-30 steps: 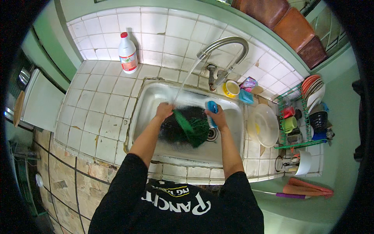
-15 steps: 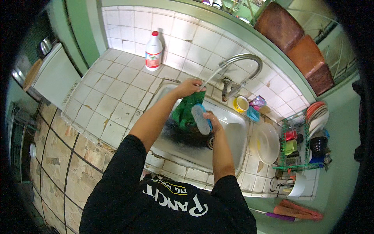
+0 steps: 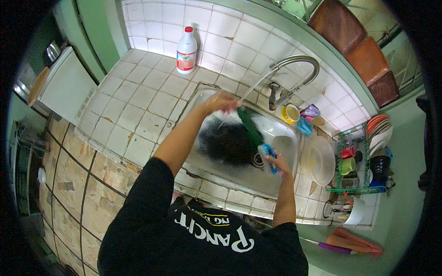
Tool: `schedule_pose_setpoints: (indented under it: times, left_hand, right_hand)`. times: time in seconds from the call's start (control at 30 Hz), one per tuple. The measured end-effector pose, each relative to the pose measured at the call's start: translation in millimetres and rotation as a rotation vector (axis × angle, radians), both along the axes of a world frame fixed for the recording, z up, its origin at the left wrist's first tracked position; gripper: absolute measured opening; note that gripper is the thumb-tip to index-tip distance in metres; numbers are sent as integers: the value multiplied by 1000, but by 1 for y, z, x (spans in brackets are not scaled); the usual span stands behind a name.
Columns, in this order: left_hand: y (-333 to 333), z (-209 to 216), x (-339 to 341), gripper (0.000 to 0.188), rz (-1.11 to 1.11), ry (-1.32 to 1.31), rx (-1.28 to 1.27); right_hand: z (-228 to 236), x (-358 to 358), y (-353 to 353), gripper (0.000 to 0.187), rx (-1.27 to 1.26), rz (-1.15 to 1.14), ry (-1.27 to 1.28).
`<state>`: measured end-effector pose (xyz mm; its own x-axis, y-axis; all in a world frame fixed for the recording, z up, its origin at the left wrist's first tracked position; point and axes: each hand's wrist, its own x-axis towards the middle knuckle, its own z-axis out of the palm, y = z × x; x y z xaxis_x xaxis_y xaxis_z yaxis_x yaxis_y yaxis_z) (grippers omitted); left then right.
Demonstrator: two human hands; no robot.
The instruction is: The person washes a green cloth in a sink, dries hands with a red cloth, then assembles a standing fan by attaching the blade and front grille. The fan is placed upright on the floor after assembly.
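Observation:
My left hand (image 3: 222, 102), smeared by motion, is over the far side of the metal sink (image 3: 241, 184), close to the water running from the faucet. Its fingers grip one end of a wet green cloth (image 3: 250, 125), which stretches down and right over the basin. In my right hand (image 3: 280, 164) is a blue scrub brush (image 3: 268, 156) with pale bristles. The brush is by the lower end of the cloth, and whether they touch I cannot tell. Beneath lies a large dark patch (image 3: 225, 142) on the sink bottom, left of the drain.
A curved metal faucet (image 3: 317, 69) arches over the sink. On the tiled counter stands a white bottle (image 3: 186, 50) with a red cap. To the right are a yellow cup (image 3: 290, 113), a pale basin (image 3: 318, 161) and a green dish rack (image 3: 352, 189).
My right hand and the brush have moved right and down, away from the left hand. The green cloth, bunched before, now stretches in a narrow strip. More of the dark patch shows.

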<state>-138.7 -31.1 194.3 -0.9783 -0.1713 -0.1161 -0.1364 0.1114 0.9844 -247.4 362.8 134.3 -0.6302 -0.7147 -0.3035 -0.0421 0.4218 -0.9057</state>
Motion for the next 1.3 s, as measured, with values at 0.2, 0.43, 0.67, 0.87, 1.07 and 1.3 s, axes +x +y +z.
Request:
schedule_pose_setpoints:
  times: [0.2,0.43,0.67,0.87,1.07,1.3]
  left_hand:
    - [33,-169,101,25,167,-517,-480]
    - [36,-190,131,27,190,-799,-635]
    - [37,-172,129,27,224,-781,-394]
    - [36,-179,131,20,196,-729,-513]
    - [33,-192,134,16,257,-687,-479]
    - [31,-186,132,19,159,-756,-501]
  right_hand:
    - [-88,35,-88,65,352,-532,421]
    - [-92,109,-161,80,479,505,800]
    - [-118,71,-125,64,587,-259,822]
    - [-65,88,-142,64,438,272,946]
    - [-73,63,-129,67,736,-3,687]
    - [-78,30,-147,68,639,130,754]
